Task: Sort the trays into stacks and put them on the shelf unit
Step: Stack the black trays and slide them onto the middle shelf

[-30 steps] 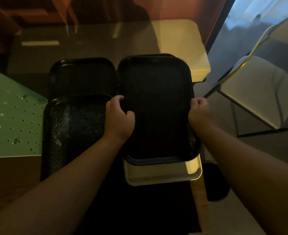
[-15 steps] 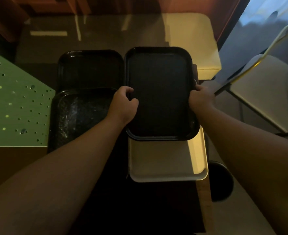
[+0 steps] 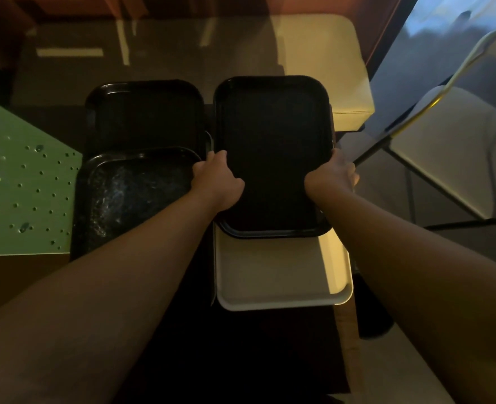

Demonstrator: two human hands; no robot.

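Black tray (image 3: 273,147) held over the far half of the white tray (image 3: 281,275), hiding that half. Dim light; dark table hard to read. Count: three black trays, one white. Two others sit left: (image 3: 144,112) far, (image 3: 136,193) near. Left hand (image 3: 217,182) and right hand (image 3: 332,177) clamp its side rims.
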